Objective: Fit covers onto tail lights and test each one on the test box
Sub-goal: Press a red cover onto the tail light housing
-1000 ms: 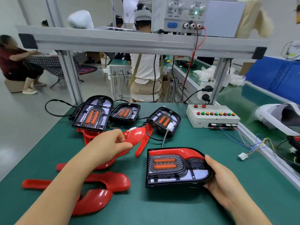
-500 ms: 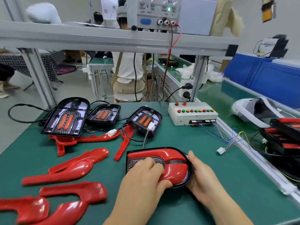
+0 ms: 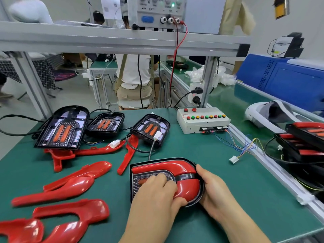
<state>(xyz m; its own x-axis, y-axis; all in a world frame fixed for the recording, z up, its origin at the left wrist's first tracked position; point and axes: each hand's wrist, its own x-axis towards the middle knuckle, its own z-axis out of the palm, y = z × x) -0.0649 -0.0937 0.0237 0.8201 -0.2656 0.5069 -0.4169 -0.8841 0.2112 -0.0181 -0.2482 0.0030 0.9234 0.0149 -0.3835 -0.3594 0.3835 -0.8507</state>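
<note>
Sitting at the near bench edge, tail light looks light, rigid plastic; glossy red cover probably slick, scratch-prone, snap-fit. The left hand grips the red cover, the right hand cups the tail light's rounded end; hold by rim. The test box is well apart behind

One green bench holds three uncovered tail lights in a row at the back. One covered tail light is at the front, with two hands on it, the left hand and the right hand. Loose red covers lie at the left, about seven, though they overlap too much for a sure count. There are also three white connectors and one test box, which has two red buttons above nine coloured lamps.
</note>
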